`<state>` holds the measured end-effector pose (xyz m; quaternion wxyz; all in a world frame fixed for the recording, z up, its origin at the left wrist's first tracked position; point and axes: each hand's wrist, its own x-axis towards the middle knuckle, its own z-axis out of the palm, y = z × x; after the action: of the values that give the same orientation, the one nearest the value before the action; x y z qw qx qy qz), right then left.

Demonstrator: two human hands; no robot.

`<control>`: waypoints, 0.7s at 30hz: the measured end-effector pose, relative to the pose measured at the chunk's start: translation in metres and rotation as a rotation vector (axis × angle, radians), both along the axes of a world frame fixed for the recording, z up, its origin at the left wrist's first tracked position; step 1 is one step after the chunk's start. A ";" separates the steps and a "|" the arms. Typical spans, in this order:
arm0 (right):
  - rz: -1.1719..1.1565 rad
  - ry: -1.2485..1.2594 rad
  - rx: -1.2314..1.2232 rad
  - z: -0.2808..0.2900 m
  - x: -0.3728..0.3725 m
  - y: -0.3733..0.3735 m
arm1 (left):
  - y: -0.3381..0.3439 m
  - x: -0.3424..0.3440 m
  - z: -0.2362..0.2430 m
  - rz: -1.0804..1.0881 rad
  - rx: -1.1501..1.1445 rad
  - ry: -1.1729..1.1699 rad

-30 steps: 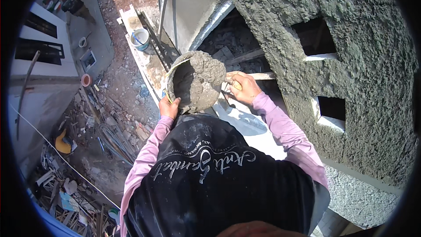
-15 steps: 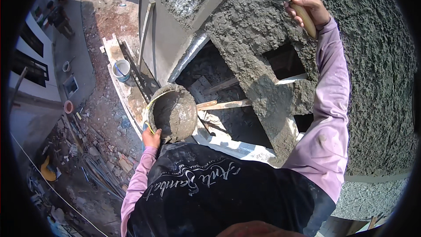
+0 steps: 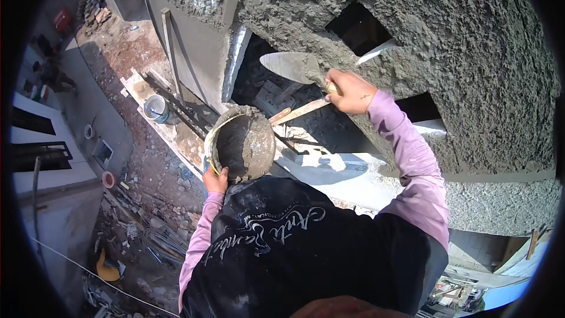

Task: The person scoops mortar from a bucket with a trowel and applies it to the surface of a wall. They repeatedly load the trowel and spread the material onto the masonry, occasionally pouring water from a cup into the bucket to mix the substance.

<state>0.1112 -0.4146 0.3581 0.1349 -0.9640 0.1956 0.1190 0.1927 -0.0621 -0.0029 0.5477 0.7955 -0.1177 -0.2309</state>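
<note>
Head view shows the right hand (image 3: 352, 91) gripping a trowel (image 3: 292, 66), the left hand (image 3: 215, 180) clutching a mortar pan (image 3: 242, 145). Tilted, the pan could likely spill

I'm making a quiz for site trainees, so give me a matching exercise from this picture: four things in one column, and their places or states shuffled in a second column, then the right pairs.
Things:
1. trowel
2. mortar pan
3. bucket
4. rough plastered wall

Places or states:
A. standing on the scaffold plank far below
B. held in the left hand, coated with wet mortar
C. gripped by the right hand, blade pointing left
D. rising on the right, with dark rectangular openings

Pairs: 1-C, 2-B, 3-A, 4-D
</note>
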 end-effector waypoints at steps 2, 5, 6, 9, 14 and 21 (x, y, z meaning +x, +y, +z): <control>0.065 0.333 0.064 -0.127 -0.013 0.030 | -0.006 -0.001 0.006 -0.017 -0.003 -0.016; 0.046 0.248 -0.100 -0.311 -0.031 0.085 | -0.011 -0.006 0.012 -0.038 -0.106 0.049; 0.071 0.224 -0.088 -0.347 -0.032 0.107 | -0.009 -0.008 0.009 -0.051 -0.074 0.010; 0.245 0.210 0.026 -0.349 -0.056 0.139 | -0.011 -0.010 0.022 -0.100 0.072 -0.090; 0.261 0.072 -0.085 -0.318 -0.074 0.087 | -0.002 -0.012 0.025 -0.135 0.053 -0.041; 0.004 0.205 0.422 -0.349 -0.057 0.143 | 0.002 -0.015 0.008 -0.161 0.167 -0.109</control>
<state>0.0545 -0.2714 0.0089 0.3127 -0.8977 0.1773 0.2547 0.1778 -0.0599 0.0052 0.4521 0.8376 -0.1914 -0.2395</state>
